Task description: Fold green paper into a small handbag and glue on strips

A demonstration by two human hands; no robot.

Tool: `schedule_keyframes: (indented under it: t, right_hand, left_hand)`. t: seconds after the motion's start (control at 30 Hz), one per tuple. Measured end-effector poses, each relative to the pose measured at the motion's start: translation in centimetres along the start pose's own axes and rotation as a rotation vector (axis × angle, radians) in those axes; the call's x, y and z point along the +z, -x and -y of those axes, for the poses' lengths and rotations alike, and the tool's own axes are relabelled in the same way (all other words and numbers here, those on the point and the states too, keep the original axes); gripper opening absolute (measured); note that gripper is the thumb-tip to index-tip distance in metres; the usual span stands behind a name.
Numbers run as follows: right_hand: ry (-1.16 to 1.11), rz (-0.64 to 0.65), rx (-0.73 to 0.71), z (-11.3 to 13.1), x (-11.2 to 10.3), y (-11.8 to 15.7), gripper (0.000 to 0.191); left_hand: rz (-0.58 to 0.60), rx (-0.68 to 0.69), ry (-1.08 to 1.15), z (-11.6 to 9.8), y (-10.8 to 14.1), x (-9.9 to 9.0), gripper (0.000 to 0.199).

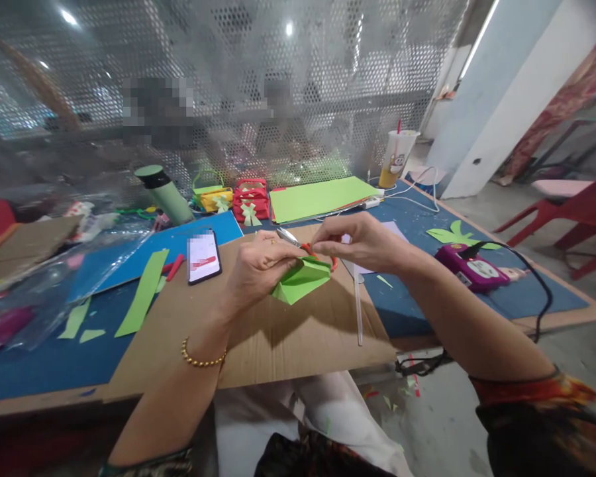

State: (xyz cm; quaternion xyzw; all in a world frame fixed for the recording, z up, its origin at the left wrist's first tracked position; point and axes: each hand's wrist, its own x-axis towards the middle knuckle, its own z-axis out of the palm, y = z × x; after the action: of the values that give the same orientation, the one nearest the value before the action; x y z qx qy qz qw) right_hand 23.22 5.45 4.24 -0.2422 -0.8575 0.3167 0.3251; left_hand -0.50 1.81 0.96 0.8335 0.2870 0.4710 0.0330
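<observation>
while your green paper (304,281) already has creases in it and bulges up off flat into a sort of open pouch, i wouldn't call it finished: it's in your hands just above the cardboard sheet (258,361), nothing is visibly tied on or stuck to it, and its edges look loose to me. the cutting looks at least partly done too, going by the long green strip (143,295) and the small scraps (92,336) off to your left. how many folds are left i honestly can't tell from one view. for comparison, the little red bag (251,201) and yellow bag (216,201) at the back each have a pale bow on the front, and yours has no bow that i can see.

as for your pose, both forearms come in from the sides and meet over the middle of the cardboard. your left hand (258,265) is pinching the paper along its left side, palm turned inward. your right hand (360,240) arches over from the other side, wrist bent, fingertips down at the top edge; can't tell whether they've got hold of the paper or only touch it. the orange-handled scissors (289,236) show just behind your fingers, and whether they're held or lying down is hidden.
</observation>
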Motion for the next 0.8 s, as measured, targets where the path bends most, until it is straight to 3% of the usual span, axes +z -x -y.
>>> schedule_keyframes:
  t: [0.1,0.23,0.57,0.8]
  right_hand:
    - [-0.238,0.088,0.060,-0.7,1.1,-0.5,0.056]
    - [-0.330,0.084,0.063,-1.7,1.1,-0.1,0.056]
    - [-0.301,0.089,0.085,-1.7,1.3,0.1,0.048]
    - [-0.205,0.097,0.060,-1.2,1.2,0.1,0.037]
  left_hand:
    - [-0.005,0.002,-0.037,0.4,0.2,0.1,0.018]
    - [0.013,-0.017,-0.091,1.0,0.6,0.3,0.018]
    - [0.028,0.045,-0.139,1.3,0.7,0.3,0.017]
    - [0.035,-0.006,-0.177,1.3,0.9,0.4,0.017]
